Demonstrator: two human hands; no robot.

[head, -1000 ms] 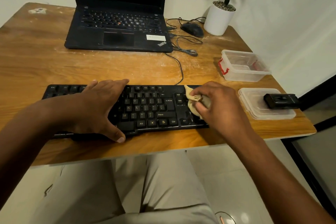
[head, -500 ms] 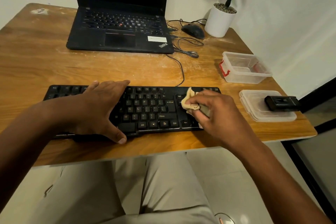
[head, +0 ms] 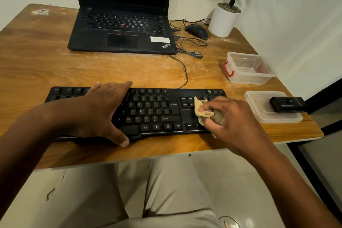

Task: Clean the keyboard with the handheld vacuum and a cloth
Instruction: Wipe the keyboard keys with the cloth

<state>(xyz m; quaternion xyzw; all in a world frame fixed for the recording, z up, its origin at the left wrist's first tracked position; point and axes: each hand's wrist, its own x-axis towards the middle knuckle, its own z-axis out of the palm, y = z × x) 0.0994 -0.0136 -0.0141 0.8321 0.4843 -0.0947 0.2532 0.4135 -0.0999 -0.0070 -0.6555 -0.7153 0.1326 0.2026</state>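
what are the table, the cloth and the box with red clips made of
Table: looks like wood or a wood-look laminate, semi-gloss, with visible grain and pale scuffs. Cloth: soft beige fabric, matte, crumpled in the right hand. Box: clear plastic, see-through walls with glints.
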